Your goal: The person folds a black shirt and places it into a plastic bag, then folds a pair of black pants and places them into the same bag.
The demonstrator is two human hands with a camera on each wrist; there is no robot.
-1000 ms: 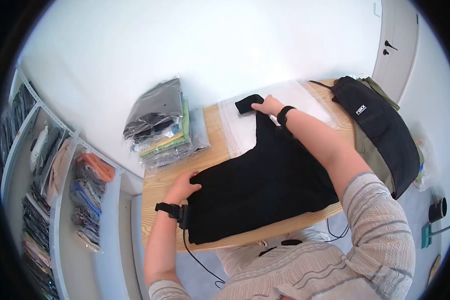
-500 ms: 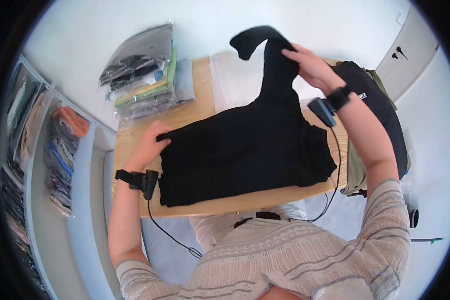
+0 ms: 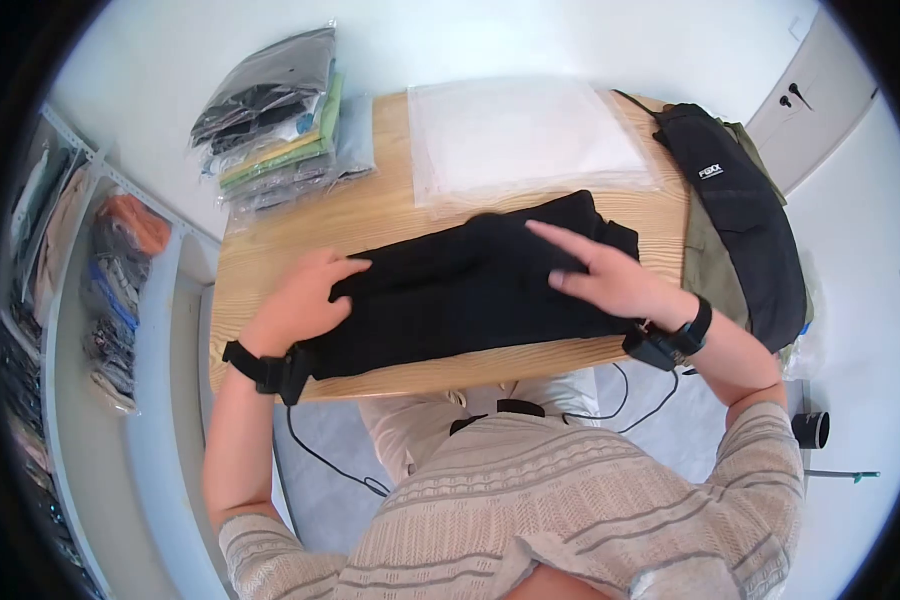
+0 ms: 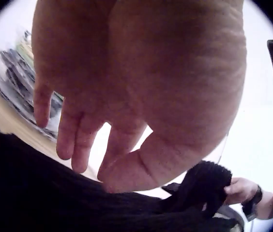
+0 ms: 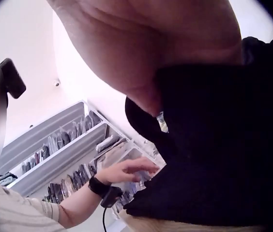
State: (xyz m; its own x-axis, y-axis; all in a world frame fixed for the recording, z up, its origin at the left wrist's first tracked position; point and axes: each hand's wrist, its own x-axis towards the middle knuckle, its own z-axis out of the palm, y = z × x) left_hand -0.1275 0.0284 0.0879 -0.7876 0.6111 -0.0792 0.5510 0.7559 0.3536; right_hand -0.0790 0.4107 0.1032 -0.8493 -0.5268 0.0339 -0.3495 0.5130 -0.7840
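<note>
A black sweater (image 3: 440,310) lies folded into a long strip along the table's front. Over its left end hovers my left hand (image 3: 305,300), thumb and index finger apart; the left wrist view shows the fingers (image 4: 81,140) loosely extended close over the cloth. My right hand (image 3: 615,282) is at the sweater's right part, index finger straight and thumb spread from it, slightly blurred. In the right wrist view black cloth (image 5: 214,145) covers most of that hand's fingers, and the thumb (image 5: 148,99) is right at its edge.
Clear plastic bags (image 3: 520,130) lie flat at the back of the wooden table (image 3: 390,215). A stack of bagged clothes (image 3: 280,130) stands back left. At right is a black and olive garment (image 3: 735,200) marked FOXX. Shelves (image 3: 170,300) with bagged clothes stand left; cables (image 3: 330,460) hang from both wrists.
The right hand has brought the raised sleeve down onto the sweater's body and moved toward the person. The sweater is now a narrower strip. The left hand's fingers have loosened from its left corner.
</note>
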